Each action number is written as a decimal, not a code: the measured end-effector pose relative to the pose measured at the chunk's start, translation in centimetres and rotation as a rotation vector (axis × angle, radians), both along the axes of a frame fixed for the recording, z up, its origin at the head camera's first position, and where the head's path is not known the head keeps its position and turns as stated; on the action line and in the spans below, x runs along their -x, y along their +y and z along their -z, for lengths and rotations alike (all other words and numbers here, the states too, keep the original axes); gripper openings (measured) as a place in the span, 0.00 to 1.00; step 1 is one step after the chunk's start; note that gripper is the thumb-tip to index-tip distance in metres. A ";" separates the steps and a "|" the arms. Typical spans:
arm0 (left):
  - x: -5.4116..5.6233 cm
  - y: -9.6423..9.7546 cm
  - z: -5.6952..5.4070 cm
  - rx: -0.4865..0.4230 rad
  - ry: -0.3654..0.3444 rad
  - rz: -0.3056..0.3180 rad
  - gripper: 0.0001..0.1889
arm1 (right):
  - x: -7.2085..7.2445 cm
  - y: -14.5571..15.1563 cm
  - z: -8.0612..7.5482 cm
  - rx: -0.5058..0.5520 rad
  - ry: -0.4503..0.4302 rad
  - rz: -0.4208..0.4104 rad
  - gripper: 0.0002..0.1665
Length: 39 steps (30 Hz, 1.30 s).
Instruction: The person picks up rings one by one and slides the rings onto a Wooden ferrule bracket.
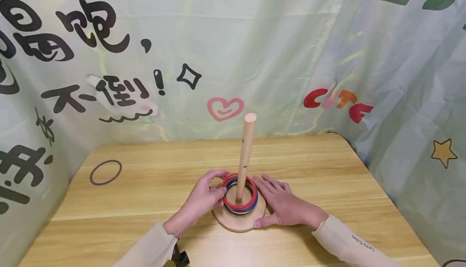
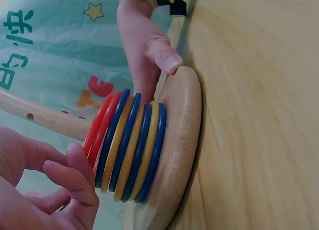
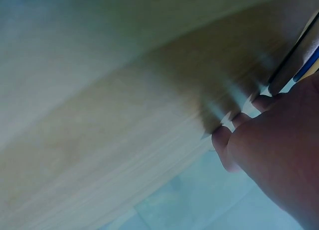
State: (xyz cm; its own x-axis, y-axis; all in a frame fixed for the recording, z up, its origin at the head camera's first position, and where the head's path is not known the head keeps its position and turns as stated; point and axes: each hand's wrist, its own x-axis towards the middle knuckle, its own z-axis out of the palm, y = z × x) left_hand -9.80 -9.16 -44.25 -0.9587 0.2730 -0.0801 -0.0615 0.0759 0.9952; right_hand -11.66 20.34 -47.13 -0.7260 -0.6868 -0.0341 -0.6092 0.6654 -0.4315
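Observation:
A wooden peg (image 1: pixel 247 145) rises from a round wooden base (image 1: pixel 236 226) at the table's middle. Stacked around its foot are two red rings (image 2: pixel 94 123) on top of several blue rings (image 2: pixel 160 135) and yellow rings (image 2: pixel 118 140). My left hand (image 1: pixel 202 196) pinches at the left side of the top red ring with thumb and fingertips. On the other side, my right hand (image 1: pixel 285 208) rests against the base, fingers extended, its thumb on the base's near right edge. The right wrist view shows mostly table, with this hand's fingers at the right.
A thin dark grey ring (image 1: pixel 103 184) lies by itself at the far left of the wooden table (image 1: pixel 164 157). Behind and beside the table hangs a printed pale cloth (image 1: pixel 276 56). A small black object (image 1: pixel 181 255) shows beside the left sleeve.

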 end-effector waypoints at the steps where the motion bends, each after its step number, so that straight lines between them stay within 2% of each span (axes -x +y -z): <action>1: 0.0 0.0 0.1 0.002 0.002 -0.001 0.25 | 0.0 0.0 0.0 -0.001 0.002 -0.001 0.71; 15: -0.3 -0.2 0.4 0.020 0.013 -0.013 0.26 | 0.0 -0.1 -0.1 -0.008 -0.011 0.005 0.72; 24: -0.6 -1.1 0.5 0.008 0.022 -0.050 0.25 | 0.0 -0.1 -0.2 -0.009 -0.005 0.005 0.72; 32: -0.4 -3.2 0.5 -0.028 0.031 -0.121 0.25 | -0.1 0.0 -0.4 -0.006 -0.009 0.010 0.72; 39: -0.2 -6.9 0.3 0.025 0.038 -0.225 0.25 | -0.1 -0.1 -0.3 -0.016 -0.006 0.005 0.72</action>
State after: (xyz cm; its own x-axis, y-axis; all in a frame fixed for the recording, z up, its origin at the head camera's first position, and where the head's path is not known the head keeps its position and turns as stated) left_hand -9.62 -16.08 -44.52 -0.9977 0.0501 -0.0462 -0.0417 0.0887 0.9952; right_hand -11.61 20.24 -46.85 -0.7293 -0.6824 -0.0495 -0.6030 0.6753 -0.4247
